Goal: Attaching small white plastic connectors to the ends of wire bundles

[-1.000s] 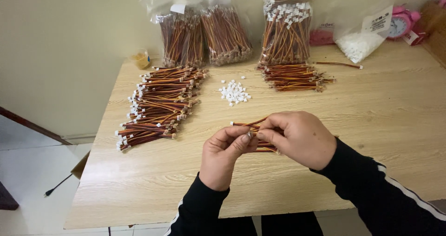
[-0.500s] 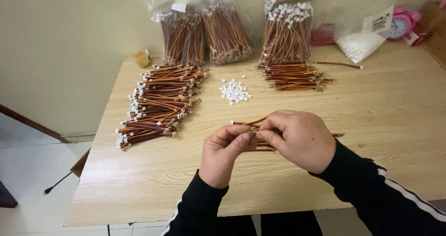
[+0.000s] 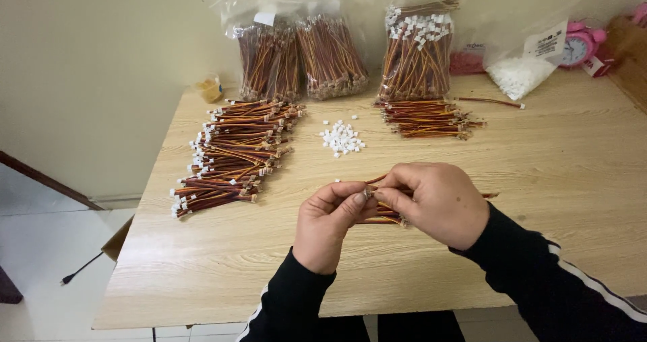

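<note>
My left hand [image 3: 331, 222] and my right hand [image 3: 437, 202] meet above the near middle of the wooden table [image 3: 552, 180]. Between them they pinch a small bundle of red, orange and brown wires [image 3: 381, 214], fingertips touching at its end. Whether a white connector sits between the fingertips I cannot tell. A small heap of white connectors [image 3: 341, 138] lies just beyond my hands. To the left lies a large pile of wires with white ends [image 3: 232, 153]. A smaller pile of wires [image 3: 426, 118] lies farther back.
Three clear bags of wires [image 3: 304, 55] lean against the wall at the back, one [image 3: 418, 52] to the right. A bag of white connectors [image 3: 524, 69] and a pink alarm clock [image 3: 579, 45] stand at the back right. A small yellow thing [image 3: 212, 87] sits at the back left.
My hands stay in the same place with the wires between them; only the fingers shift a little.
</note>
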